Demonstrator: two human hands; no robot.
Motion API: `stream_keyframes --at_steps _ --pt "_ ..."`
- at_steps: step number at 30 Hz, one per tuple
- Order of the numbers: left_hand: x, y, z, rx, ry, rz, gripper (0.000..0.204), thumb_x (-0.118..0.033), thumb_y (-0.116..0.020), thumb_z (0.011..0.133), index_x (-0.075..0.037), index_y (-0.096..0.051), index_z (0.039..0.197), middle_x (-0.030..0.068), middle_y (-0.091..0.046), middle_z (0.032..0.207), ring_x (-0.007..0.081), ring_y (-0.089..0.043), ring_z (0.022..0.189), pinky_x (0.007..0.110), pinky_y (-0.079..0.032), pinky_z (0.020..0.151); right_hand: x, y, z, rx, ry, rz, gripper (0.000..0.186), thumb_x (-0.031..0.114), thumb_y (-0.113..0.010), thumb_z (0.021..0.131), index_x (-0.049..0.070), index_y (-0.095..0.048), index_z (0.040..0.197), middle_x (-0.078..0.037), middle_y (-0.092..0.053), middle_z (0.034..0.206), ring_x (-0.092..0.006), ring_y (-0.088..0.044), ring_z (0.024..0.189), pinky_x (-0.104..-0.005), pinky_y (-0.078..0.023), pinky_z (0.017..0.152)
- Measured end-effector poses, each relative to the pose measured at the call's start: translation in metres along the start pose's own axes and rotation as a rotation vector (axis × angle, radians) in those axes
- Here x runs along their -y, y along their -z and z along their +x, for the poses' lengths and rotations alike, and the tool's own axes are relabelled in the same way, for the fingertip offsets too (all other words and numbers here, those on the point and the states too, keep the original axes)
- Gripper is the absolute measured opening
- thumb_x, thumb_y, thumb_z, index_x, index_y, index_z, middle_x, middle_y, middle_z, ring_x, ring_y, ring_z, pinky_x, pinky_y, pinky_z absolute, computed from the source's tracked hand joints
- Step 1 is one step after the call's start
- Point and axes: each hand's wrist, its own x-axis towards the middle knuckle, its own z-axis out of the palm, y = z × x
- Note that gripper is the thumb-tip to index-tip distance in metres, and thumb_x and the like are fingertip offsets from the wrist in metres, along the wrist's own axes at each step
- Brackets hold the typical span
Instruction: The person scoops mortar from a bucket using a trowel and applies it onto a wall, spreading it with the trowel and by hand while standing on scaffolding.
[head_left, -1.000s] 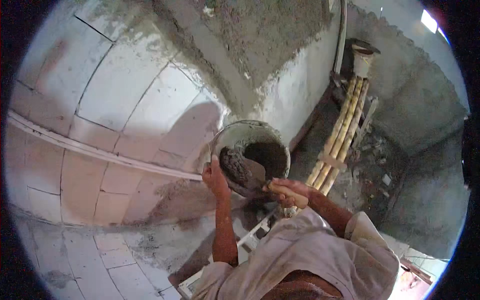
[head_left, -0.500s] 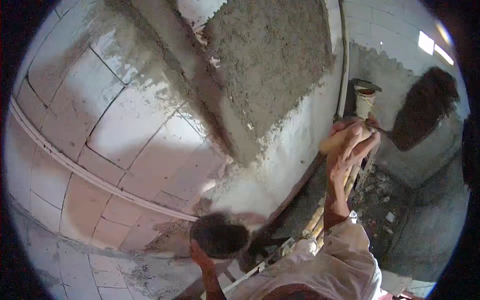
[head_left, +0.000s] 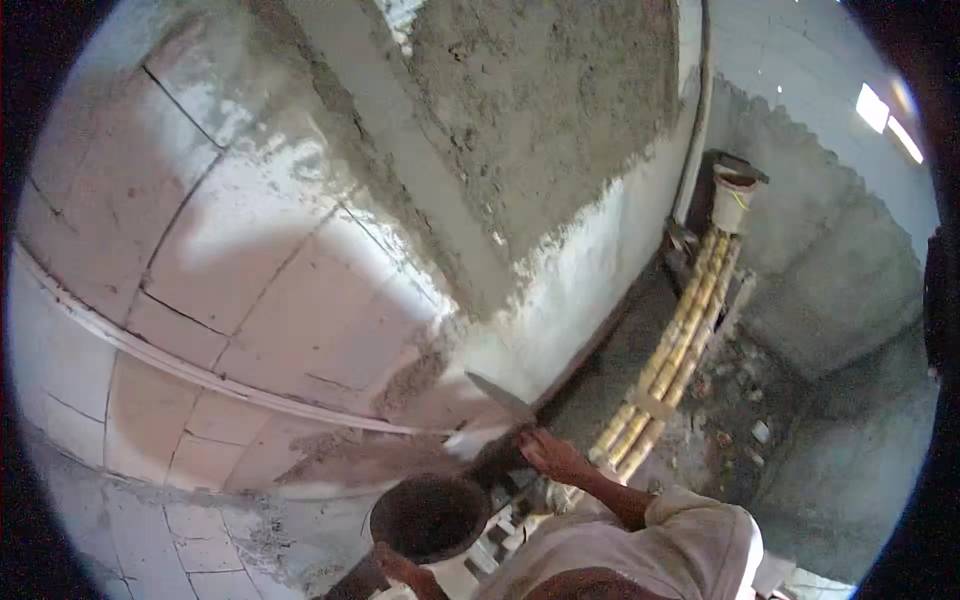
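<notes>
My left hand (head_left: pixel 405 572) is closed on the near rim of a dark round bucket (head_left: pixel 432 518), low in the view. The bucket's inside is dark, so its contents are hard to make out. To the right and a little higher, my right hand (head_left: pixel 558 458) grips a trowel. The trowel's blade (head_left: pixel 500 395) shows as a thin grey sliver pointing up and left, close to the wall's foot; its handle is hidden in my fingers. Beyond it rises a wall with rough grey wet plaster (head_left: pixel 550 130) and a smoother vertical band (head_left: pixel 400 150).
Bamboo poles (head_left: pixel 665 370) lashed together run away to the right, with a pale bucket (head_left: pixel 733 205) at their far end. Rubble (head_left: pixel 740 400) lies on the floor below. A pale pipe (head_left: pixel 230 383) follows the block wall at left.
My right hand has come down and left with the trowel, from high at the right to near the dark bucket. My left hand stays at the bucket. The view has shifted slightly.
</notes>
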Motion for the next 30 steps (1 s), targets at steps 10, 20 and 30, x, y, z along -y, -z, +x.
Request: stream_keyframes --at_steps 10,20,30 --pt "-0.249 -0.097 0.178 0.305 0.660 -0.312 0.048 -0.041 -0.059 0.087 0.005 -0.060 0.102 0.0145 -0.061 0.094 0.0243 -0.055 0.082 0.038 -0.044 0.074 0.021 0.078 -0.099 0.093 0.028 -0.336 0.043 0.034 -0.057 0.090 0.008 -0.049 0.123 -0.020 -0.054 0.116 -0.0328 -0.060 0.095 -0.0424 -0.051 0.077" --pt "-0.357 -0.103 0.282 0.427 0.025 -0.560 0.040 -0.030 -0.063 0.086 0.002 -0.049 0.067 0.0030 -0.039 0.058 0.0132 -0.035 0.056 0.032 -0.032 0.052 0.128 0.054 -0.023 0.155 -0.133 -0.584 0.051 0.029 -0.048 0.090 0.001 -0.036 0.132 -0.019 -0.063 0.087 -0.0317 -0.065 0.077 -0.0462 -0.053 0.064" --pt "-0.400 -0.072 0.313 0.327 -0.236 -0.660 0.038 -0.012 -0.071 0.080 -0.003 -0.040 0.058 -0.0003 -0.035 0.053 0.0076 -0.030 0.053 0.026 -0.027 0.046 0.188 0.131 -0.005 -0.242 -0.163 -0.683 0.028 0.022 -0.049 0.090 -0.001 -0.047 0.106 -0.016 -0.063 0.072 -0.0315 -0.065 0.063 -0.0429 -0.054 0.056"
